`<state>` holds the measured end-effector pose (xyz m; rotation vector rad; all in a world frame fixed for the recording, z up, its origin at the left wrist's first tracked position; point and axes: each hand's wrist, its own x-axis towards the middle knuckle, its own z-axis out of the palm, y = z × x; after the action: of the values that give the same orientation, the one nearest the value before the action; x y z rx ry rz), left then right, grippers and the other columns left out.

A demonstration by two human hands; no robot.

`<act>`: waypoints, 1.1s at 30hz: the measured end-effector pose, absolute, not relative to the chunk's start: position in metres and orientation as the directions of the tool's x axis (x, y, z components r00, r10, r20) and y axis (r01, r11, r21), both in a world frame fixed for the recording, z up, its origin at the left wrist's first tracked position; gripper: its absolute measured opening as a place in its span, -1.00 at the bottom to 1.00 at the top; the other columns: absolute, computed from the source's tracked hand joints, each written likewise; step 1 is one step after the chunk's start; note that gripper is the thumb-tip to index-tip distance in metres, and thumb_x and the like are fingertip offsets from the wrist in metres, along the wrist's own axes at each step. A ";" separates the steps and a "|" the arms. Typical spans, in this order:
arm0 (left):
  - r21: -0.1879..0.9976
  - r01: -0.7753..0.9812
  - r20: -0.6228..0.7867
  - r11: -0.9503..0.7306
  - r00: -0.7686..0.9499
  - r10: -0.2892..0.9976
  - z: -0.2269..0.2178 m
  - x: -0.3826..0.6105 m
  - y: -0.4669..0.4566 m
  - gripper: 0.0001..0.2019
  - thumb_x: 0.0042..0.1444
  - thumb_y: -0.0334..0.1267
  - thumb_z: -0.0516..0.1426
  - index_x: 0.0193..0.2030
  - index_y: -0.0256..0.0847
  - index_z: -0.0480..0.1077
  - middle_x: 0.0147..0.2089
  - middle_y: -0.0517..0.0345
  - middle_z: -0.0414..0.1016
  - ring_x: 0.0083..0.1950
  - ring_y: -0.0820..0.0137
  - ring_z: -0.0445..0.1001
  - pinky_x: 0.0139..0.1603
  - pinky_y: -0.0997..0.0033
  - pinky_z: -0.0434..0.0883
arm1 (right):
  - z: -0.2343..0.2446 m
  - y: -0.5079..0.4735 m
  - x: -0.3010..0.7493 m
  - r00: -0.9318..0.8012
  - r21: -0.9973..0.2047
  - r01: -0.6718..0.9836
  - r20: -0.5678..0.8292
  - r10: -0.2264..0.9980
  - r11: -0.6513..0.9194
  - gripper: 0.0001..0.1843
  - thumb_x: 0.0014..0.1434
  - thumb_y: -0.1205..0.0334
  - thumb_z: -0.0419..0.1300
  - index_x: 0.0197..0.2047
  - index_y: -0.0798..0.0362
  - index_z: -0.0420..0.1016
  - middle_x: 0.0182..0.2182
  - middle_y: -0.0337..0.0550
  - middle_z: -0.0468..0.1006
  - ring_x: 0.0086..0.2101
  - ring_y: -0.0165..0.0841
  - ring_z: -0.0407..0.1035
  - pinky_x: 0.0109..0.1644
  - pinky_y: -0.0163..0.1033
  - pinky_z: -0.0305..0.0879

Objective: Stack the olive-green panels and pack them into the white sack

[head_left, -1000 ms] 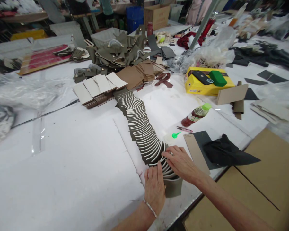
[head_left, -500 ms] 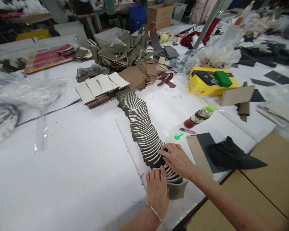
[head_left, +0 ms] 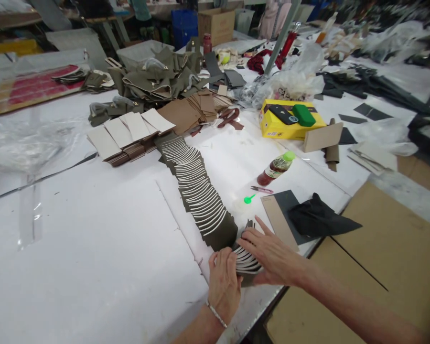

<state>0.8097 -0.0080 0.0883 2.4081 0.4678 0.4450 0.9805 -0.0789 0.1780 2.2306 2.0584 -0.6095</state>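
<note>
A long fanned row of olive-green cut pieces [head_left: 197, 191] with pale edges runs across the white table [head_left: 93, 258] toward me. My left hand [head_left: 222, 283] rests at the near end of the row, fingers curled against a bunched stack of pieces [head_left: 246, 262]. My right hand [head_left: 272, 255] lies on the same stack from the right, fingers spread flat and pressing the pieces together. A bracelet sits on my left wrist.
A bottle with a green cap [head_left: 276, 168], a green-handled tool [head_left: 250, 198], a black cloth [head_left: 317, 220] and a yellow box [head_left: 290, 125] lie to the right. Tan cards [head_left: 129, 131] and olive bags [head_left: 157, 81] sit further back. Brown cardboard [head_left: 372, 267] borders the table's right edge.
Both hands have gathered the nearest pieces into a tighter bunch, leaving a gap in the row. My left fingers went from flat to curled. The view shifted slightly.
</note>
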 end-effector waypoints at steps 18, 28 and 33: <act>0.903 0.265 -0.080 -0.339 0.877 0.473 0.069 0.807 0.006 -0.23 -0.10 -0.57 0.22 0.28 -0.29 0.08 0.16 -0.10 0.36 0.16 0.23 0.36 0.23 0.19 0.35 | 0.141 -0.088 0.938 0.164 -0.140 0.968 -0.273 0.948 -0.208 -0.56 -0.02 0.34 0.32 -0.04 0.17 0.37 -0.26 -0.06 0.49 -0.24 -0.15 0.33 -0.01 -0.02 0.15; 0.961 0.229 -0.157 -0.155 0.913 0.378 0.112 0.763 0.013 -0.29 0.02 -0.33 0.22 0.30 -0.23 0.03 0.11 -0.04 0.41 0.13 0.29 0.40 0.11 0.28 0.43 | 0.219 -0.180 0.899 0.763 -0.553 0.353 -0.297 0.574 -0.755 -0.60 0.04 0.05 0.30 -0.06 -0.05 0.39 -0.22 -0.06 0.53 -0.24 -0.10 0.41 -0.17 -0.04 0.35; 0.837 0.194 -0.112 -0.512 0.976 0.186 0.048 0.717 -0.007 -0.54 0.19 -0.11 0.07 0.17 -0.32 0.24 0.13 -0.18 0.38 0.15 0.13 0.38 0.18 -0.03 0.37 | 0.263 -0.281 0.831 0.885 -0.705 -0.159 -0.413 0.217 -0.691 -0.48 -0.07 -0.02 0.34 -0.08 0.03 0.40 -0.19 -0.10 0.56 -0.21 -0.12 0.44 -0.12 -0.07 0.38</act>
<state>0.7168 -0.0067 0.0479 2.1199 0.2666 -0.0099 0.8307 -0.2812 0.2625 3.8113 0.0698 -1.0282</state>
